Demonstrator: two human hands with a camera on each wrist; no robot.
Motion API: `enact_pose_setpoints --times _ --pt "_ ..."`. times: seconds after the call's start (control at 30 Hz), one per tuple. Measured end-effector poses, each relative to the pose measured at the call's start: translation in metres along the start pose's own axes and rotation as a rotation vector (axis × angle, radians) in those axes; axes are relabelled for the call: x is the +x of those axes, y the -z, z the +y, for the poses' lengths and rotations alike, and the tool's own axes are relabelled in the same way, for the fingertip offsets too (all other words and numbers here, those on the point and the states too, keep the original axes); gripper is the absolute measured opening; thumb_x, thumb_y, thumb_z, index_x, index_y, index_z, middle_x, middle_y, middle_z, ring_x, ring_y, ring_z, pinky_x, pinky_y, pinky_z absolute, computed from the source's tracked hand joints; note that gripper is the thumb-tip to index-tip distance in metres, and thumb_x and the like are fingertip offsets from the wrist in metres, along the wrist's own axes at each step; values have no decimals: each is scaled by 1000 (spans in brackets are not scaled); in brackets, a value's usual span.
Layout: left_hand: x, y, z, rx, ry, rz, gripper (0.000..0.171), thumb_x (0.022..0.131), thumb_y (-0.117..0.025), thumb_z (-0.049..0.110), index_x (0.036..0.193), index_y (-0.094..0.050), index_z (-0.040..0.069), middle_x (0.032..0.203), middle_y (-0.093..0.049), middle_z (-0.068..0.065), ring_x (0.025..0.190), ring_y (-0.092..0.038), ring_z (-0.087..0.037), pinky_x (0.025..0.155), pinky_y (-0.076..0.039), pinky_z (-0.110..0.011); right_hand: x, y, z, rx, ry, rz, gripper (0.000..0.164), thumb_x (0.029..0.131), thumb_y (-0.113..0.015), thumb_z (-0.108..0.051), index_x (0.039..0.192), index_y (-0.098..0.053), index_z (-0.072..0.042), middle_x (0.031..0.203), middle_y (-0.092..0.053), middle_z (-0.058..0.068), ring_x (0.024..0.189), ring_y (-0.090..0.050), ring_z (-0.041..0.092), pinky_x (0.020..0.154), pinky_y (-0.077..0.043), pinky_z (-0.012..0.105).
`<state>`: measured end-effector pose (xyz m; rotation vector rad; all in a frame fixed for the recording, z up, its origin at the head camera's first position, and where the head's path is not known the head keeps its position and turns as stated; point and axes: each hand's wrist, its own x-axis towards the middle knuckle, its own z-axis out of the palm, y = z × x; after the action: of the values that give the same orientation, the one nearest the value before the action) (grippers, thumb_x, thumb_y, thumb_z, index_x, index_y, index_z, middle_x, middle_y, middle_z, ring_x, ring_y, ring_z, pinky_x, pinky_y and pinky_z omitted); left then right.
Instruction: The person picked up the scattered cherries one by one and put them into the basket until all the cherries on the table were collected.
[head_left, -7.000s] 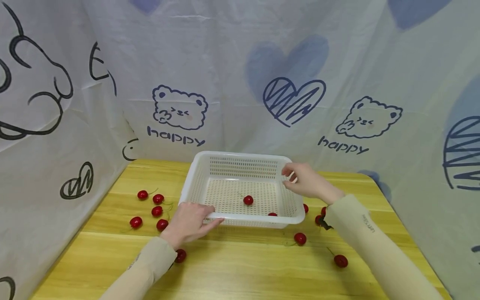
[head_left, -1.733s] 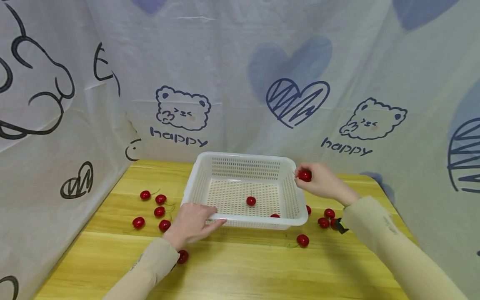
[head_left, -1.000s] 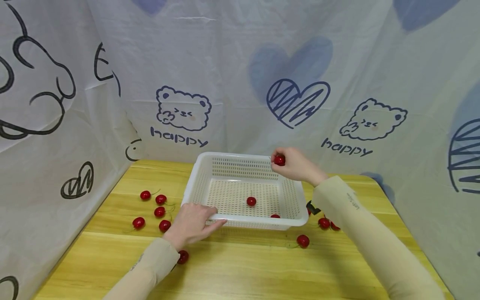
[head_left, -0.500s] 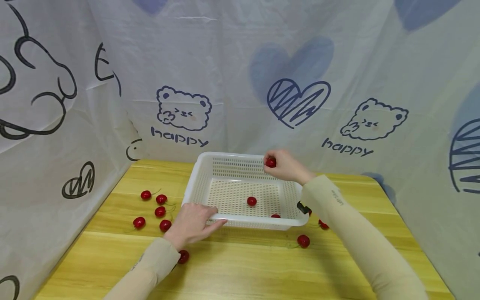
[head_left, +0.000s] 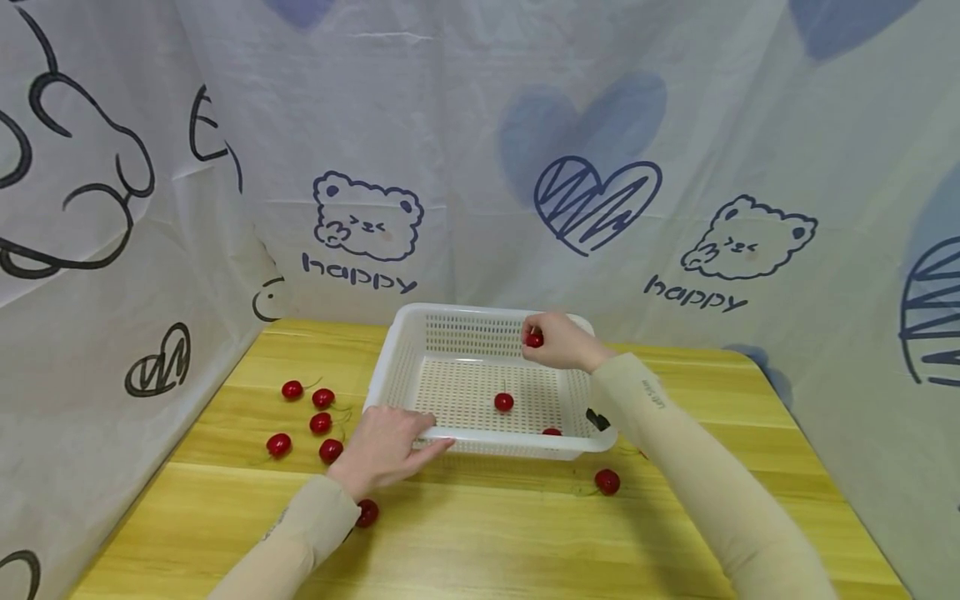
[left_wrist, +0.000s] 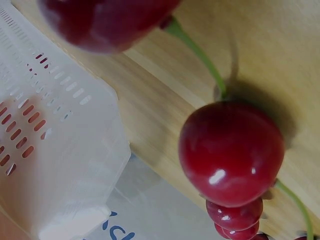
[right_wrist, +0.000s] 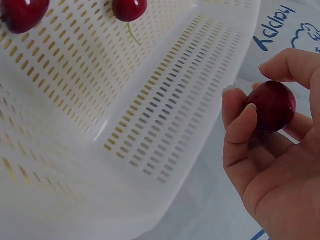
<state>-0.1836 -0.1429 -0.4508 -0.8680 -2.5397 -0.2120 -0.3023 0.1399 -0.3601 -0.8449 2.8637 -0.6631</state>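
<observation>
A white perforated plastic basket stands at the back middle of the wooden table. My right hand holds a red cherry between curled fingers, over the right rear part of the basket in the head view. Two more cherries lie on the basket floor: one cherry near the middle, another half hidden by the front rim. My left hand grips the front left rim, with fingers over the edge and the thumb along the front. In the left wrist view a cherry shows large beside the basket wall.
Several stemmed cherries lie left of the basket, and one cherry sits by the left wrist. To the right, another cherry rests near the front corner; others are hidden behind the right sleeve. A printed white cloth hangs close behind.
Over the last seconds my right hand picked up a cherry, carried it left from beyond the right rim, then lowered it slightly over the basket. My left hand stays on the rim.
</observation>
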Motion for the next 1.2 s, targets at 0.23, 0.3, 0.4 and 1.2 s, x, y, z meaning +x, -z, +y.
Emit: enact_pose_setpoints --times 0.23,0.3,0.4,1.2 --pt "0 1 0 -8 -3 2 40 90 -50 58 88 -69 22 74 -70 6 47 -42 -5 43 -35 -23 3 -8 2 -47 -29 -46 7 84 -64 -13 87 -58 -11 83 -59 4 70 -52 17 60 -42 25" --pt "0 1 0 -10 -3 1 40 90 -50 58 89 -69 22 75 -70 6 47 -42 -5 43 -35 -22 4 -10 3 -49 -24 -58 7 84 -63 -13 86 -58 -10 81 -58 3 70 -51 16 60 -42 25" --pt "0 1 0 -9 -2 0 40 90 -50 58 89 -69 22 75 -70 6 48 -42 -5 43 -35 -22 4 -11 3 -56 -20 -75 6 84 -63 -13 86 -58 -10 78 -57 4 69 -51 16 60 -41 25" --pt "1 1 0 5 -6 9 41 89 -51 57 89 -70 21 72 -70 6 45 -40 -4 40 -32 -21 8 -27 2 -185 -90 -276 10 83 -68 -18 81 -59 -14 80 -59 0 74 -53 15 64 -45 28"
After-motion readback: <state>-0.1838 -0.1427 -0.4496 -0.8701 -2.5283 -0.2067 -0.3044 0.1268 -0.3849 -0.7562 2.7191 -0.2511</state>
